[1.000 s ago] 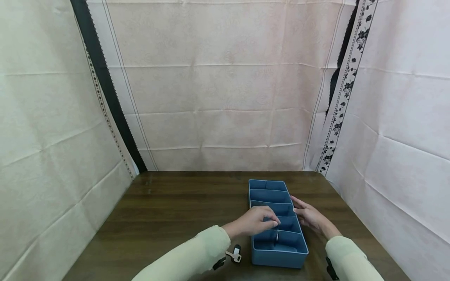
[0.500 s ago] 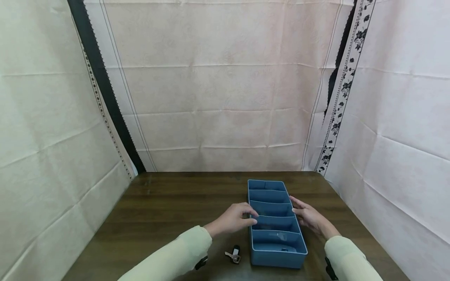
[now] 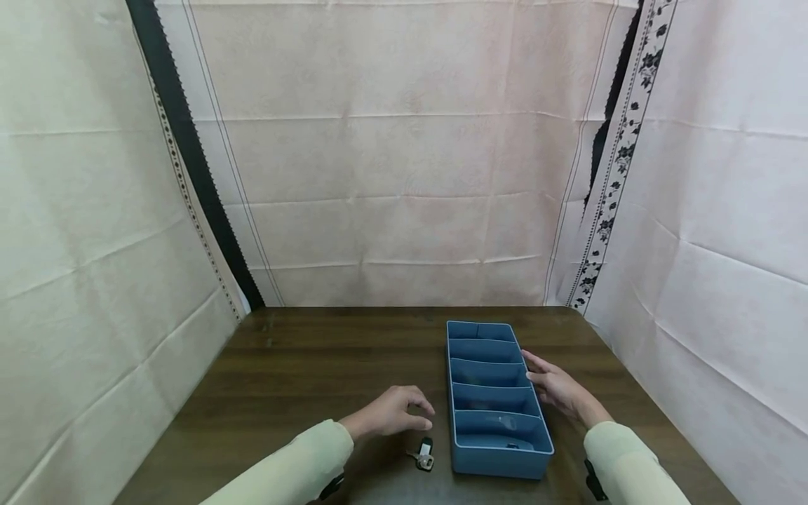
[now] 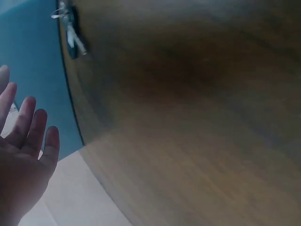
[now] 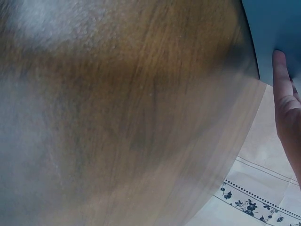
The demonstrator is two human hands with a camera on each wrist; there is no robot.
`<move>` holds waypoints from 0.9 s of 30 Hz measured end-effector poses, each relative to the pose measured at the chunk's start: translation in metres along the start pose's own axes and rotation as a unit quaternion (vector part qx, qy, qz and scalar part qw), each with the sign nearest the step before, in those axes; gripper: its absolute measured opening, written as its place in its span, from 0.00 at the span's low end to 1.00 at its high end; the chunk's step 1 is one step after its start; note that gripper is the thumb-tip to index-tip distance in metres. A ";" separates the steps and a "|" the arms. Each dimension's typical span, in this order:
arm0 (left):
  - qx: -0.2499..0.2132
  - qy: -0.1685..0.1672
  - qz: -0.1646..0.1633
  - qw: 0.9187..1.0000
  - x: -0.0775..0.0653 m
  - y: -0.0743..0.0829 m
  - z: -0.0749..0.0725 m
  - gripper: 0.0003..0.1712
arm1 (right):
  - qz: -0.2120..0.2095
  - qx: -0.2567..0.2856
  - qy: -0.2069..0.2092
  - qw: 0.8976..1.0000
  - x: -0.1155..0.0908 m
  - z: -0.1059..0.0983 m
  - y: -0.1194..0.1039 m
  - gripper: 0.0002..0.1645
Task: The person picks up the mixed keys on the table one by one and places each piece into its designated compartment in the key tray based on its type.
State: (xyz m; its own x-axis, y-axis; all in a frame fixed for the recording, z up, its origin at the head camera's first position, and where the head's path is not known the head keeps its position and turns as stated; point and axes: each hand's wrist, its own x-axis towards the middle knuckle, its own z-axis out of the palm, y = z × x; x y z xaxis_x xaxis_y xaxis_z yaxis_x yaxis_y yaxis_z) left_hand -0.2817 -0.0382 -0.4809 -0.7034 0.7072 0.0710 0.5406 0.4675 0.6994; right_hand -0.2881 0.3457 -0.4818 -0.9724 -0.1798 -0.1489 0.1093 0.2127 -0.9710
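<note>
A long blue box (image 3: 499,468) with a row of compartments stands on the table. My right hand (image 3: 560,393) rests against its right side; in the right wrist view a straight finger (image 5: 282,75) touches the blue wall. Left of the box, my left hand (image 3: 394,412) hovers with relaxed fingers and holds nothing. Just below its fingertips lies a key (image 3: 424,460) with a dark fob on the tabletop, also visible beside the box in the left wrist view. A small object with a dark spot (image 3: 510,445) lies in the nearest compartment, too small to make out.
The brown wooden table (image 3: 315,365) has light cloth (image 3: 410,175) hanging behind it and along both sides. A dark strip (image 3: 196,154) runs down the cloth at the left, and a flower-patterned border (image 3: 621,158) down the right.
My left hand has moved left and down from over the box to above the key. A shiny item that hung below it over the nearest compartment is let go. My right hand has stayed put.
</note>
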 end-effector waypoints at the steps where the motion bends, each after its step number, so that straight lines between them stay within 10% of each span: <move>1: 0.004 -0.006 0.003 1.000 -0.002 -0.001 0.000 0.11 | -0.001 0.001 -0.002 1.000 0.001 0.000 0.000 0.36; 16: 0.107 -0.060 0.135 0.983 -0.021 -0.020 0.020 0.12 | -0.002 0.002 0.010 1.000 -0.002 0.002 0.004 0.35; 27: 0.160 -0.047 0.123 0.978 -0.021 -0.021 0.023 0.02 | -0.004 0.007 0.011 1.000 0.000 0.003 0.004 0.35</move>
State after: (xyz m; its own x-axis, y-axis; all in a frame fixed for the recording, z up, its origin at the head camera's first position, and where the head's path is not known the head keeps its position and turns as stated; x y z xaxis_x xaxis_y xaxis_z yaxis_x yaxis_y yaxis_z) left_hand -0.2677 -0.0504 -0.5139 -0.4970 0.8575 0.1333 0.8151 0.4086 0.4107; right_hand -0.2867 0.3439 -0.4861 -0.9776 -0.1593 -0.1378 0.1052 0.1976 -0.9746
